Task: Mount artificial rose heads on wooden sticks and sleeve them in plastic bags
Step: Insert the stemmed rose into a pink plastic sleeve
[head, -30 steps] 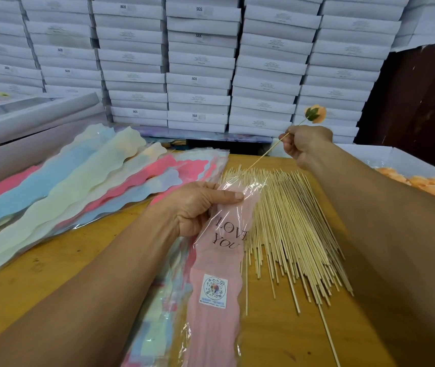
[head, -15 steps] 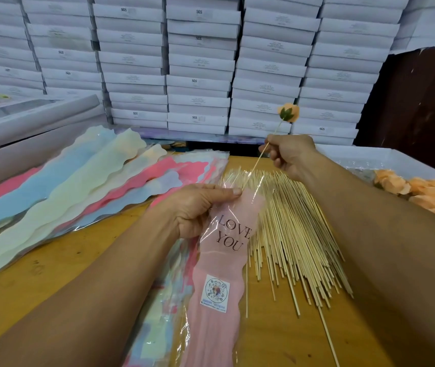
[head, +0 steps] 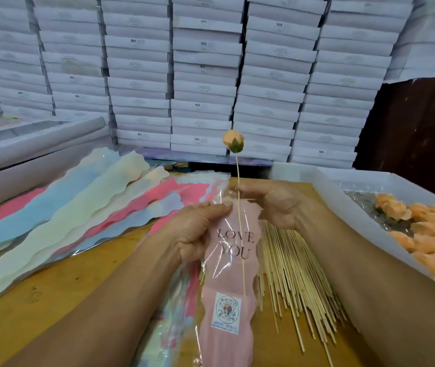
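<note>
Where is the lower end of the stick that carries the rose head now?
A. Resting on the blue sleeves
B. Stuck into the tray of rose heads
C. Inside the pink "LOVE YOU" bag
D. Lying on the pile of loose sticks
C: the stick runs down behind the clear front of the pink bag, past the lettering.

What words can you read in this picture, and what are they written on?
"LOVE YOU": on the pink plastic bag held by the left hand.
"SGS": on several white boxes stacked behind the table.
Square sticker low on the bag: a round code-like pattern, its small print too blurred to read.
Other box labels: too faint to read.
</note>
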`<state>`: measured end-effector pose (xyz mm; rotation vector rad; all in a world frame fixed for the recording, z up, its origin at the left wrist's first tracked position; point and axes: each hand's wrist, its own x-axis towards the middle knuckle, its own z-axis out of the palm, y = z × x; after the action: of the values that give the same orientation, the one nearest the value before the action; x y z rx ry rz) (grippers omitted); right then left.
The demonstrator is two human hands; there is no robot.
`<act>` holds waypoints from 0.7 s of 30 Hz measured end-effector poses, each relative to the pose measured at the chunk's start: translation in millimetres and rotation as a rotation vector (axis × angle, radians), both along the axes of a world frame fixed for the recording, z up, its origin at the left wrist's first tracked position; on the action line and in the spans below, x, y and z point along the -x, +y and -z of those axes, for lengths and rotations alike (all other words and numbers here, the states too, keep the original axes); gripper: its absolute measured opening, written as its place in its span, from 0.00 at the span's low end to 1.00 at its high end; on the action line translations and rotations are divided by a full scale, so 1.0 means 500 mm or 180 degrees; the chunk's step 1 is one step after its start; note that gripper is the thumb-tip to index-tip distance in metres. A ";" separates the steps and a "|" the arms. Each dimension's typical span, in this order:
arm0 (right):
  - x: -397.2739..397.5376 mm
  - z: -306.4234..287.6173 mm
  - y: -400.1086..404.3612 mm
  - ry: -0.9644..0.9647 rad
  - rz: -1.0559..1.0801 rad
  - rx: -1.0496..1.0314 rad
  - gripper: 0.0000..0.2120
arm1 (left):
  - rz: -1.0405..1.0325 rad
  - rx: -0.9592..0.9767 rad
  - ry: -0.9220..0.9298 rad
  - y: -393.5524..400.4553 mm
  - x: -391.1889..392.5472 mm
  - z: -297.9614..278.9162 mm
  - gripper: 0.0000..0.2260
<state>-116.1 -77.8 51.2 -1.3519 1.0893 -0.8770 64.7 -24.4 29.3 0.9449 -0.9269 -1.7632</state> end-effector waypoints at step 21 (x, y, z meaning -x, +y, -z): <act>-0.021 0.009 0.024 -0.2236 0.0983 -0.0146 0.10 | 0.0047 0.0260 -0.0112 0.019 0.005 -0.009 0.31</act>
<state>-105.3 -66.0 46.8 -0.7363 0.7555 -1.4081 62.4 -15.1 33.9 0.9213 -1.0229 -1.7127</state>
